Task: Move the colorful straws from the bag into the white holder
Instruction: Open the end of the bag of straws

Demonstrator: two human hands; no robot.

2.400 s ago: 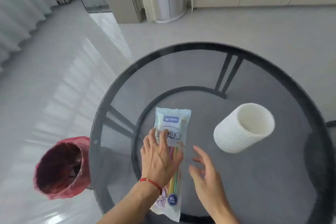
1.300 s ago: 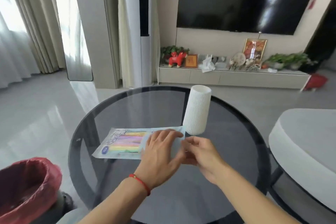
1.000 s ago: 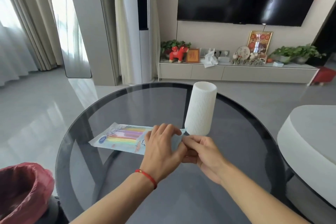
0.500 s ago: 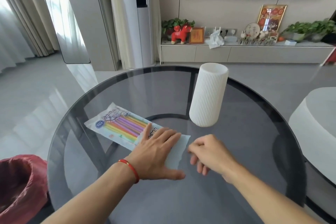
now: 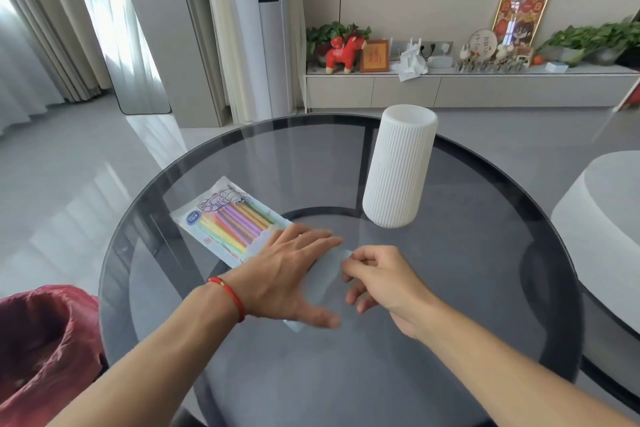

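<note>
Opening step, pkg not open yet. Clear printed plastic bag point(image 5: 231, 224) lies flat on the round smoked-glass table point(image 5: 485, 253), pastel straws point(image 5: 232, 224) all inside, none out. Left hand point(image 5: 289, 276), red cord at the wrist, presses flat on the bag's near end, fingers spread apart. Right hand point(image 5: 379, 276) just beside it, fingertips point(image 5: 349, 258) curled together at the bag's edge; can't tell if they've actually pinched the film. Tall ribbed white holder point(image 5: 398, 166) stands upright beyond the bag, apart from it. Next, prob: firm pinch w/ the right, tear or peel the end open, left holding the bag down.
</note>
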